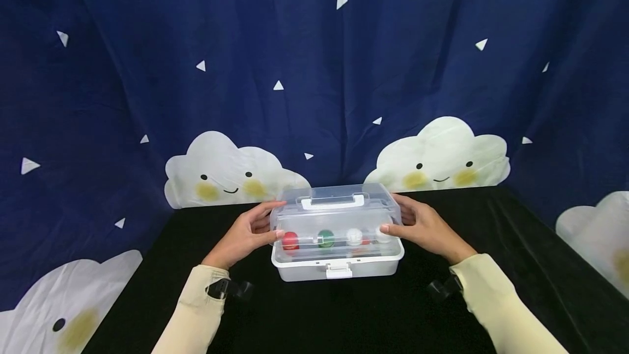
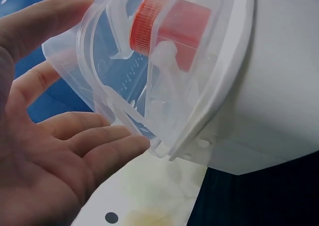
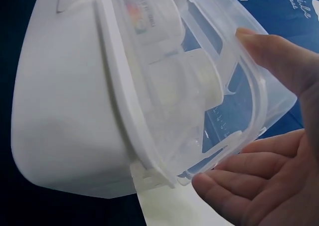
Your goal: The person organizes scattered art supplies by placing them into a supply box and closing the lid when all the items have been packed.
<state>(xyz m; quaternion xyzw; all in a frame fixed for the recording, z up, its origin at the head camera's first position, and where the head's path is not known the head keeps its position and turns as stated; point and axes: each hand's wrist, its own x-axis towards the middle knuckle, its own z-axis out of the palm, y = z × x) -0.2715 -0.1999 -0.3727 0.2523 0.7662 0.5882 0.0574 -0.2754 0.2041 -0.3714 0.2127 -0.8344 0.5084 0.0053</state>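
A storage box with a white base [image 1: 339, 271] and clear hinged lid [image 1: 339, 220] stands in front of me. Seen from the wrists, the lid is tilted up from the base rim. My left hand [image 1: 248, 235] grips its left end, thumb at the front edge and fingers along the side. At the right end, my right hand [image 1: 423, 228] holds it likewise. Bottles lie inside, among them one with a red cap [image 2: 147, 24], another with a green cap [image 1: 326, 238] and white-capped ones [image 3: 207, 79]. A white handle [image 1: 332, 202] tops the lid; a white latch [image 1: 339, 272] is at the front.
The box rests on a black cloth-covered table [image 1: 339, 316]. Behind it hangs a dark blue curtain [image 1: 314, 42] with white triangles and smiling clouds. Small black devices are strapped to the left wrist [image 1: 228, 289] and right wrist [image 1: 444, 289].
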